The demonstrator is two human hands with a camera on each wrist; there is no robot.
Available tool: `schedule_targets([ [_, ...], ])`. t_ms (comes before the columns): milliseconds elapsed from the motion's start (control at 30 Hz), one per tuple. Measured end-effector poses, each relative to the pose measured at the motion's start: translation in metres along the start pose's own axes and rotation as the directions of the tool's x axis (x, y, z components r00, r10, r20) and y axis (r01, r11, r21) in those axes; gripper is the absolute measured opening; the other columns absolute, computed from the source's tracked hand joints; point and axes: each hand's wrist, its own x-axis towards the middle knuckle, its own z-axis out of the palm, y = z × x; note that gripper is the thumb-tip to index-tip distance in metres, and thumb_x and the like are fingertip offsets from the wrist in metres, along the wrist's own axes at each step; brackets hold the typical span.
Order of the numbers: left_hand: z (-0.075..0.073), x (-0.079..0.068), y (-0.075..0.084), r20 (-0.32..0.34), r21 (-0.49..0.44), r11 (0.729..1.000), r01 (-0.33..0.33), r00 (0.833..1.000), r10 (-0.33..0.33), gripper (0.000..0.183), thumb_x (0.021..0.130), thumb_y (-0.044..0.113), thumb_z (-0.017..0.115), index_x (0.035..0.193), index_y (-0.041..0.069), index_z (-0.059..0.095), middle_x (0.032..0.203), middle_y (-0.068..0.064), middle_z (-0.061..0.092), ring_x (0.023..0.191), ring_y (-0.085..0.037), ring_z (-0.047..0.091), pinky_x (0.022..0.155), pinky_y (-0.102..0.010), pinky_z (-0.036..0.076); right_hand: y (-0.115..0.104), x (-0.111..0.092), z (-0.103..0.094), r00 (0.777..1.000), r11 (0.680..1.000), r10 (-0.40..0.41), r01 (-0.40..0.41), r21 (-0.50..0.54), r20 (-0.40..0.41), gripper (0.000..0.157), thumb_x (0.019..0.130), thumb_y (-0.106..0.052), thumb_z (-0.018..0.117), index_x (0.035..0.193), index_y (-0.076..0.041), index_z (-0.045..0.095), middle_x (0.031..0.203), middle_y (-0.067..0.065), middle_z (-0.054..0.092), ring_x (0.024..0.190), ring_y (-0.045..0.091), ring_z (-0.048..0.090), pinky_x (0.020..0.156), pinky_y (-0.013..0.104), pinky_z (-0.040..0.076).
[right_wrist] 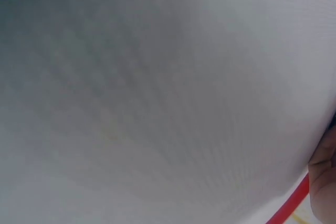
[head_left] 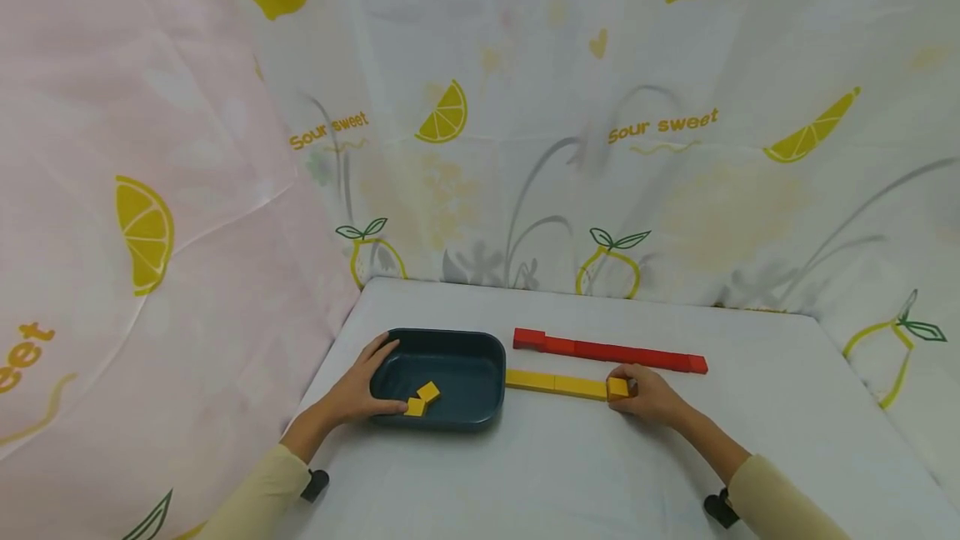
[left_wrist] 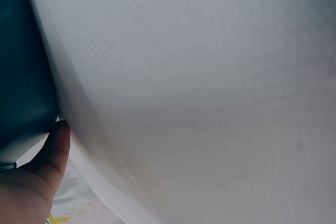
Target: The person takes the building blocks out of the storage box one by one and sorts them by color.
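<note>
A dark blue rectangular dish [head_left: 465,373] stands on the white table, with two small yellow blocks [head_left: 428,392] lying near its lower left side. My left hand [head_left: 356,390] grips the dish's left end, fingers at the far corner and thumb over the near rim; the left wrist view catches the dish's outer wall [left_wrist: 23,77]. To the right of the dish runs a row of yellow blocks [head_left: 555,384]. At that row's right end my right hand [head_left: 652,394] pinches a yellow block [head_left: 617,388] between thumb and fingers.
Behind the yellow row lies a longer row of red blocks [head_left: 615,351], slightly slanted, also partly seen as a red strip [right_wrist: 289,203] in the right wrist view. Lemon-printed cloth [head_left: 525,148] hangs behind the table [head_left: 570,473] and along its sides.
</note>
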Motion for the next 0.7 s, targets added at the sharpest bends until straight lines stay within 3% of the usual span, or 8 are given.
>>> schedule_targets([
  [700,0.0011,-0.0012,0.002,-0.015,-0.008,1.0,0.001,1.0,-0.001,0.112,0.068,0.057,0.084,0.156,0.015,0.029,0.165,-0.014,0.013,0.145,-0.043,0.027,0.107,-0.069,0.034,-0.0005,-0.0006,0.0012,1.0,1.0,-0.007,0.007,-0.004,0.004,0.042,0.079,-0.016,0.083,0.117,-0.01,0.066,0.101,0.002,0.059,0.09,0.019,0.051,0.075,0.027,0.051],
])
